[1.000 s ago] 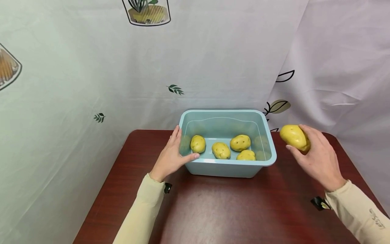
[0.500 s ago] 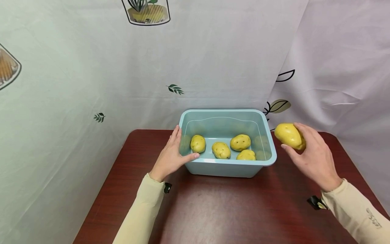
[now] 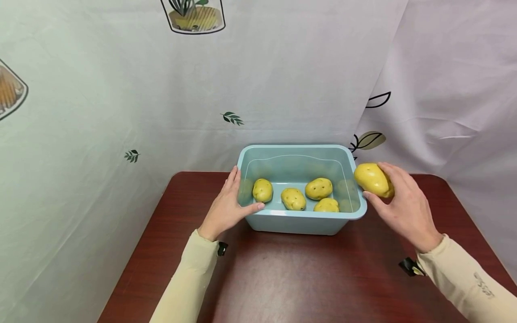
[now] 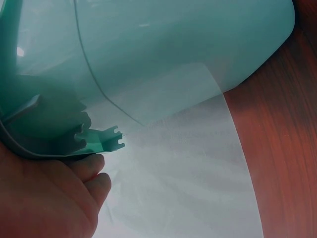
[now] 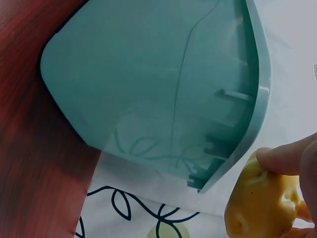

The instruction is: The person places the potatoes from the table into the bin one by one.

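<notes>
A light blue plastic bin [image 3: 291, 224] stands on the table with several yellow potatoes inside, among them one potato [image 3: 262, 190] at the left. My left hand [image 3: 228, 204] grips the bin's near left corner, thumb on the front rim and fingers along the left side. The left wrist view shows fingertips bent beneath the rim. Just off the bin's right rim, my right hand [image 3: 408, 206] holds another yellow potato [image 3: 371, 179] between thumb and fingers. In the right wrist view this potato [image 5: 257, 203] is beside the bin's outer wall [image 5: 133, 84], at rim height.
The dark red-brown table [image 3: 299, 273] extends in front of the bin and to both sides. A pale printed cloth [image 3: 291, 80] hangs right behind the bin and along the left and right sides.
My right hand has moved left with the potato, from over the table's right side to the bin's right rim. The left hand, the bin and the potatoes inside have stayed put.
</notes>
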`<state>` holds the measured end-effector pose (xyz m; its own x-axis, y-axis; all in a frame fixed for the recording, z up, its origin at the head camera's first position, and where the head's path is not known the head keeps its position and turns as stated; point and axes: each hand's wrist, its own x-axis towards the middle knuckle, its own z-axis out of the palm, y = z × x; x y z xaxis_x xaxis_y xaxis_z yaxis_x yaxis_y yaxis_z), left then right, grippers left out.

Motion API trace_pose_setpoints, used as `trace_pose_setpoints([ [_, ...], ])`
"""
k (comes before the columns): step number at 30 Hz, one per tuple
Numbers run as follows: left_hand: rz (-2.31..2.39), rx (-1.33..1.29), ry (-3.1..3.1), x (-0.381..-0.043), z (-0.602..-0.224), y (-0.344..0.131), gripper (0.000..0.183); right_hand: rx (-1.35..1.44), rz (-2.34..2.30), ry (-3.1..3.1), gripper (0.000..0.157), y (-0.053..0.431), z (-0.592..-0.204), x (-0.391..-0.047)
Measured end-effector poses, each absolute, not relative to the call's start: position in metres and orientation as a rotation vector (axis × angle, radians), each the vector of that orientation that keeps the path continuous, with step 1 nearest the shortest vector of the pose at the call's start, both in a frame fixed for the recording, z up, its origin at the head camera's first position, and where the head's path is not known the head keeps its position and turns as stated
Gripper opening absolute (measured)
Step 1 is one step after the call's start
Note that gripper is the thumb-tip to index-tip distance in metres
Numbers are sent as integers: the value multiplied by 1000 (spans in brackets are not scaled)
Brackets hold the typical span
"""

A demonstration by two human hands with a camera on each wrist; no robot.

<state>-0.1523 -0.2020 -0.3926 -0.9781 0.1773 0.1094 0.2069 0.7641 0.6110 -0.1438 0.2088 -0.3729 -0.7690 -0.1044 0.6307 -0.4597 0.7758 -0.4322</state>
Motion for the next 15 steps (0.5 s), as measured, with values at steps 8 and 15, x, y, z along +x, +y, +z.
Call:
trace_pose_setpoints([
  [8,-1018,-315,-2914,-151,-393,-202,121,451,817,-2348,76,200,-373,-146],
  [15,-1012,-315,-2913,-152,-392,-202,122,487,831,-2333,75,184,-373,-148],
])
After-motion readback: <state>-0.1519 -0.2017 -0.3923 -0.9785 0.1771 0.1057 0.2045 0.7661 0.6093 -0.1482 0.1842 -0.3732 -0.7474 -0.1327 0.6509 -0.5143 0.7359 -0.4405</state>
